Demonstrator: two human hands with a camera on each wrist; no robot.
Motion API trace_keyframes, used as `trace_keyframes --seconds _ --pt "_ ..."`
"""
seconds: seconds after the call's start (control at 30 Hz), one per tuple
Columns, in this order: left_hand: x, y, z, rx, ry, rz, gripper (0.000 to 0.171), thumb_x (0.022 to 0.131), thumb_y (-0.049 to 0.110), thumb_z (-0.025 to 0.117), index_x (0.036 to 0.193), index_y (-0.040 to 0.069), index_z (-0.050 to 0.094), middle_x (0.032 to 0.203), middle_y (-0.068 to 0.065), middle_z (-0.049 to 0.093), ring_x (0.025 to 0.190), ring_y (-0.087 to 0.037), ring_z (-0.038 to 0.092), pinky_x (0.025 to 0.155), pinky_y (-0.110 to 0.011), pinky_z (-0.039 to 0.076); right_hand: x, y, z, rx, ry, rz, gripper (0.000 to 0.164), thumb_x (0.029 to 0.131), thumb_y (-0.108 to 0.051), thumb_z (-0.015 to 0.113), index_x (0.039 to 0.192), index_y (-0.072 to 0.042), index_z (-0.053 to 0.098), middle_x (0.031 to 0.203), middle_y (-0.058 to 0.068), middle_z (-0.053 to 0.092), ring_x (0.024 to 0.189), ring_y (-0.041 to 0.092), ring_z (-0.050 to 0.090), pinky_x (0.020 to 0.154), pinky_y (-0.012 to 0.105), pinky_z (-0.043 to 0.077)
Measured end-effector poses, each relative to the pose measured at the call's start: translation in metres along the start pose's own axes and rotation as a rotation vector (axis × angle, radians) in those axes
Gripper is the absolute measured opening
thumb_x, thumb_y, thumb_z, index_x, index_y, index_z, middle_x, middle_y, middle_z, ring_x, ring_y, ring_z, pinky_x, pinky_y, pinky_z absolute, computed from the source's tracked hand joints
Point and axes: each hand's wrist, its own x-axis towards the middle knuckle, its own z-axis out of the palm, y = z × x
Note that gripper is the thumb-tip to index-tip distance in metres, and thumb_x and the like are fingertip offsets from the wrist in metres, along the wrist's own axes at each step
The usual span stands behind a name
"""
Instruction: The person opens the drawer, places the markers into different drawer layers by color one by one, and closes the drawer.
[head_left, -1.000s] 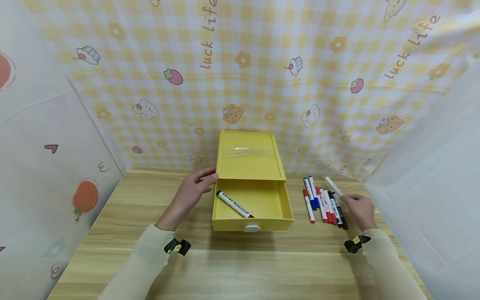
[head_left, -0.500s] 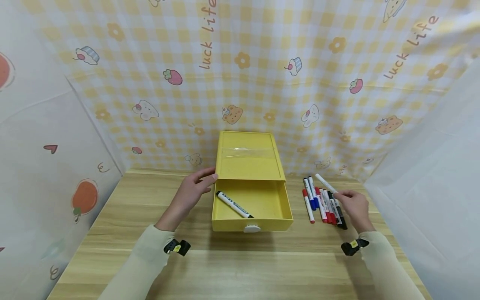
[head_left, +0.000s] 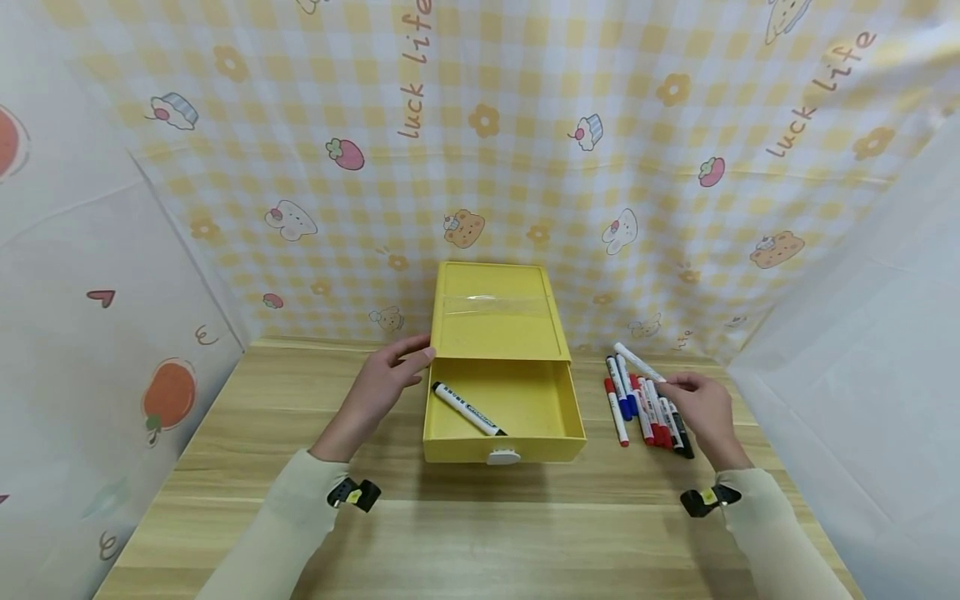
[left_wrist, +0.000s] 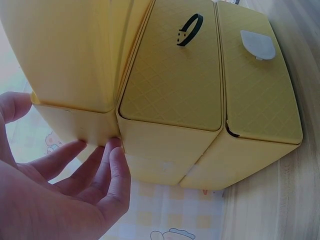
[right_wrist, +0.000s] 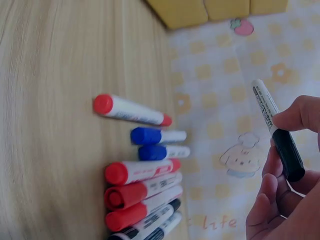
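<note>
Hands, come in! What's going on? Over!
Right hand holds white, black-capped marker. Left hand touches yellow plastic box. Open yellow drawer: one white, black-ended marker inside; nothing seen blocking.

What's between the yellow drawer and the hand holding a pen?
Pens with red or blue caps lie on the table there, and the pen in the right hand pokes out that way. The head view shows it.

The head view's bottom edge crops both sleeves [head_left: 262, 533], and the right hand [head_left: 702, 412] hides one end of its marker [head_left: 637, 361].
</note>
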Motion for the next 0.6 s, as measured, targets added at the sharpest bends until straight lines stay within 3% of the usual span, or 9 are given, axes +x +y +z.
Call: trace_keyframes --seconds 0.37,0.6 --pt "0.002 0.000 0.000 0.005 -0.002 0.007 0.060 0.112 0.039 0.064 0.160 0.003 0.056 0.166 -0.017 0.051 0.144 -0.037 0.057 0.117 -0.056 0.051 -0.015 -0.030 -0.005 -0.028 -0.017 -0.114 0.027 0.098 -0.018 0.083 0.112 0.004 0.078 0.089 -0.002 0.073 0.076 0.013 0.061 0.061 0.026 0.050" --pt "0.002 -0.001 -0.001 0.003 0.002 0.006 0.060 0.112 0.039 0.065 0.159 0.003 0.057 0.165 -0.016 0.052 0.143 -0.037 0.058 0.116 -0.055 0.052 -0.023 -0.049 -0.009 -0.024 -0.043 -0.168 0.026 0.098 -0.015 0.081 0.113 0.005 0.077 0.091 0.004 0.073 0.076 0.015 0.060 0.061 0.027 0.051"
